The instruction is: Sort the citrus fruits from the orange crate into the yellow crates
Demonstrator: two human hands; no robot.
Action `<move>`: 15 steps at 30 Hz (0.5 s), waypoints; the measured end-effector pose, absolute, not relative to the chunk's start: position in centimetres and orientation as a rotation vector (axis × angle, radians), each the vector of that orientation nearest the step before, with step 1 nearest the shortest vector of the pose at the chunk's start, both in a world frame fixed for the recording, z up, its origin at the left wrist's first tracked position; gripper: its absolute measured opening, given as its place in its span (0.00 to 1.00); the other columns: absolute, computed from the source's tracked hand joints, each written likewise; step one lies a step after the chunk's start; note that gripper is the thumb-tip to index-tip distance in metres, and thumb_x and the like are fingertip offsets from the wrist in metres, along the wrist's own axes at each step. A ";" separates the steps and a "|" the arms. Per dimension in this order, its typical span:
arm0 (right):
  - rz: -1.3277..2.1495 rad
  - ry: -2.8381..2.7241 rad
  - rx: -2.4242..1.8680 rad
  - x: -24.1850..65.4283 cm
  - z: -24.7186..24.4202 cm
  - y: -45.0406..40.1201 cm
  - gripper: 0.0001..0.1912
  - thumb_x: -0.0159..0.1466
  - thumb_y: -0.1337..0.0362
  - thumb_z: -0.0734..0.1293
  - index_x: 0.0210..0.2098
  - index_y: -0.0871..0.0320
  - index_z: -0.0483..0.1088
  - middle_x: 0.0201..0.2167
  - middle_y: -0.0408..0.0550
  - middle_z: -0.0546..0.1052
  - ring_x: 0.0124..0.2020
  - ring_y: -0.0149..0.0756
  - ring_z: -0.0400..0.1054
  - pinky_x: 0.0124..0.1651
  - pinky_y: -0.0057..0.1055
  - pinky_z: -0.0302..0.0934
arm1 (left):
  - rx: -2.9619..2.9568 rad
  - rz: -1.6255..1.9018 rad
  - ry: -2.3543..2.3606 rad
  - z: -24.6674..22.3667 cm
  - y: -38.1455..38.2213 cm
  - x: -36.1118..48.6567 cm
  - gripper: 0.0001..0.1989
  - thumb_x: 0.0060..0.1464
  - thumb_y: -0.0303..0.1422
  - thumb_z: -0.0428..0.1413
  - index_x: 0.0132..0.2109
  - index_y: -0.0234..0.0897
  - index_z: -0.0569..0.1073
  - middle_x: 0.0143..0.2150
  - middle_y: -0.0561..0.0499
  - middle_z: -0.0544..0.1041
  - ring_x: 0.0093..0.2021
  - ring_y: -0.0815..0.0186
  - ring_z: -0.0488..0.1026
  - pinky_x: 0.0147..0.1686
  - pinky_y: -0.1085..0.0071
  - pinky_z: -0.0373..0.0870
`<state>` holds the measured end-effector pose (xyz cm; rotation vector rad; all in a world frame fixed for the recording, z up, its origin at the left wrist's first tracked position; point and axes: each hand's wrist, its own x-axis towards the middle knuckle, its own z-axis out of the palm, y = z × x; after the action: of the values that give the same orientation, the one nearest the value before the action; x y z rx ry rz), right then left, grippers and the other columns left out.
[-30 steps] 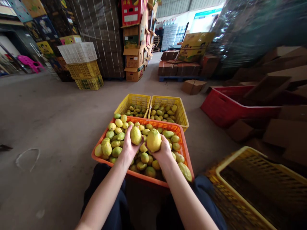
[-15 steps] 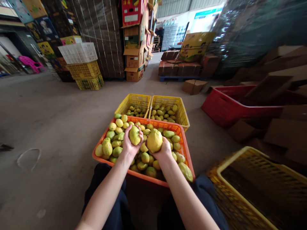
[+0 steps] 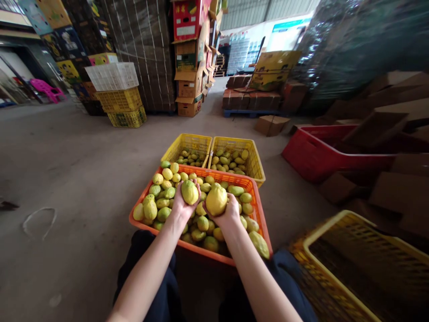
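My left hand (image 3: 183, 206) cups a yellow-green, oval fruit (image 3: 190, 192) in its palm, with the fingers curled behind it. To its right, a larger and yellower fruit (image 3: 216, 199) with a knobbly top rests in my right hand (image 3: 229, 212), the thumb lying along its side. Both hands are over an orange crate (image 3: 262, 210) filled with similar fruits, some green and some yellow. One long ridged fruit (image 3: 259, 244) lies in the crate's near right corner. My wrists and forearms hide part of the pile. The exact kind of fruit is not certain.
Two yellow crates (image 3: 256, 163) with more fruit stand just beyond. A big yellow crate (image 3: 331, 268) is at my right, and a red bin (image 3: 311, 154) with cardboard lies farther right. Stacked crates (image 3: 122, 100) and boxes (image 3: 189, 85) line the background.
The fruit in my left hand has turned, showing a smoother, rounder side. My right hand keeps its fruit in nearly the same place. The view has tilted slightly up.
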<state>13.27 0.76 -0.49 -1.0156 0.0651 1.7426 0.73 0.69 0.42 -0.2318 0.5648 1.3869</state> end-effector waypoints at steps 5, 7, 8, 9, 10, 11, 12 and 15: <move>1.710 0.166 -1.102 12.7 1.3 -0.1 0.10 0.68 0.56 0.62 0.34 0.54 0.68 0.24 0.42 0.75 0.27 0.37 0.71 0.32 0.36 0.74 | -0.204 1.470 0.682 0.7 0.6 1.0 0.07 0.66 0.34 0.56 0.42 0.36 0.76 0.35 0.50 0.79 0.31 0.66 0.77 0.33 0.70 0.78; 1.663 0.177 -1.068 12.7 1.5 -0.2 0.09 0.67 0.57 0.63 0.35 0.54 0.69 0.24 0.41 0.75 0.27 0.36 0.71 0.32 0.34 0.75 | -0.174 1.492 0.717 0.5 0.7 0.9 0.05 0.63 0.33 0.58 0.39 0.36 0.74 0.34 0.51 0.78 0.30 0.66 0.76 0.31 0.69 0.77; 1.641 0.190 -1.048 12.6 1.5 -0.1 0.08 0.67 0.58 0.64 0.35 0.55 0.69 0.24 0.40 0.75 0.27 0.35 0.71 0.32 0.33 0.75 | -0.164 1.488 0.721 0.3 0.7 0.8 0.05 0.62 0.33 0.58 0.38 0.36 0.74 0.33 0.51 0.77 0.29 0.66 0.75 0.30 0.69 0.77; 1.620 0.205 -1.028 12.7 1.5 -0.1 0.06 0.67 0.59 0.64 0.36 0.55 0.69 0.24 0.40 0.75 0.27 0.34 0.71 0.33 0.33 0.75 | -0.158 1.474 0.723 0.1 0.8 0.8 0.06 0.62 0.34 0.58 0.37 0.36 0.73 0.31 0.51 0.76 0.29 0.66 0.75 0.30 0.69 0.77; 1.607 0.219 -1.015 12.7 1.5 0.0 0.05 0.67 0.60 0.65 0.36 0.54 0.69 0.25 0.39 0.75 0.26 0.34 0.71 0.33 0.32 0.75 | -0.154 1.451 0.727 -0.1 0.9 0.7 0.07 0.62 0.34 0.58 0.36 0.36 0.73 0.30 0.52 0.75 0.29 0.65 0.75 0.29 0.70 0.76; 1.601 0.227 -1.014 12.7 1.4 0.1 0.05 0.67 0.60 0.65 0.37 0.54 0.69 0.25 0.39 0.75 0.26 0.33 0.71 0.33 0.32 0.75 | -0.151 1.428 0.734 -0.3 1.1 0.7 0.08 0.63 0.35 0.58 0.36 0.36 0.72 0.28 0.52 0.74 0.28 0.65 0.75 0.28 0.70 0.76; 1.601 0.227 -1.021 12.7 1.3 0.3 0.05 0.67 0.60 0.65 0.37 0.54 0.69 0.25 0.39 0.76 0.26 0.33 0.71 0.33 0.32 0.76 | -0.148 1.408 0.738 -0.5 1.2 0.7 0.09 0.63 0.36 0.58 0.36 0.36 0.72 0.28 0.51 0.73 0.28 0.65 0.75 0.28 0.71 0.75; 1.625 0.195 -1.068 12.9 1.0 0.6 0.05 0.67 0.60 0.64 0.38 0.53 0.70 0.26 0.41 0.76 0.25 0.35 0.71 0.31 0.32 0.75 | -0.146 1.384 0.729 -1.1 1.6 0.7 0.08 0.67 0.35 0.54 0.39 0.35 0.73 0.32 0.49 0.77 0.30 0.64 0.77 0.29 0.71 0.76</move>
<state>12.86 0.65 1.01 -1.0682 0.1949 1.6252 0.70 1.62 -1.13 -0.1457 0.7287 1.3840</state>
